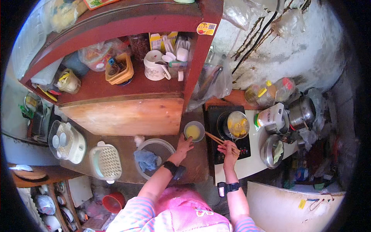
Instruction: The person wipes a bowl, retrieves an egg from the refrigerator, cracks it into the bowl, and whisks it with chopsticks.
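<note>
My left hand touches the near side of a small bowl of yellow liquid on the brown counter; whether its fingers grip the rim I cannot tell. In my right hand is a pair of wooden chopsticks, their tips pointing left toward that bowl. Just beyond this hand a pot stands on the black induction cooker, with yellow pieces in bubbling liquid.
A round tray with a blue cloth lies left of my left forearm. Right of the cooker are a steel bowl, a white packet and a steel pot. A red shelf unit rises behind the counter.
</note>
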The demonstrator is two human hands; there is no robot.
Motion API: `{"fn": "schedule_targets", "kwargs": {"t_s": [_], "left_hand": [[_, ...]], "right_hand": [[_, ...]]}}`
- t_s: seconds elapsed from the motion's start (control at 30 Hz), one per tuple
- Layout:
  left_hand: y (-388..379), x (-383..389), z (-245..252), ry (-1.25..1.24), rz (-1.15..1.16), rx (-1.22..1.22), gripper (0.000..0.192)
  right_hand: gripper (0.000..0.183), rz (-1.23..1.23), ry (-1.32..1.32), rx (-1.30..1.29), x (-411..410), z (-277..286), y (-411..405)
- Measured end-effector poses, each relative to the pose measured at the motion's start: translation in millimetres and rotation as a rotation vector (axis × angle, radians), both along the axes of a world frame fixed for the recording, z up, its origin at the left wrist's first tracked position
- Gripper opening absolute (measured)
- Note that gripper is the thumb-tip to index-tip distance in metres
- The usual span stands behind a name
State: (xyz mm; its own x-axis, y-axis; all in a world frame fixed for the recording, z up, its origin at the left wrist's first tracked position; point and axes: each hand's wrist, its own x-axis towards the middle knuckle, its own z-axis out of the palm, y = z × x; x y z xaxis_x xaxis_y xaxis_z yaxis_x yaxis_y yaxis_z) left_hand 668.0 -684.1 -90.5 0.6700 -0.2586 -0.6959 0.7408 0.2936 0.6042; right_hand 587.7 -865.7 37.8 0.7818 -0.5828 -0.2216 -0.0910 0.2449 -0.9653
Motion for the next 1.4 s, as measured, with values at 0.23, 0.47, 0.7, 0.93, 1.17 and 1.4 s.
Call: {"fn": "schedule_targets", "kwargs": {"t_s": [0.23, 0.47, 0.7, 0.93, 1.17, 1.4], "left_hand": [[30, -46, 25, -0.140, -0.038, 0.056, 0.073], [96, -102, 54, -0.135, -0.165, -0.072, 0.059], [161, -139, 73, -0.059, -0.272, -0.042, 0.052], [199, -157, 78, -0.064, -0.211, -0.005, 0.053], [224, -163, 75, -0.070, -0.167, 0.030, 0.049], [249, -166, 61, -0.067, -0.125, 0.131, 0.046]], "right_hand": [[0.029, 0.479, -0.174, -1.149, 18, -4, 38], [0.030, 0.835, 0.090, -1.350, 35, -77, 45], [0.040, 0.912, 0.059, -1.712, 40, -72, 58], [0.040, 0.928, 0.111, -1.720, 35, -69, 62], [0.038, 0.883, 0.112, -1.731, 28, -45, 67], [0.041, 0.873, -0.149, -1.215, -8, -29, 165]]}}
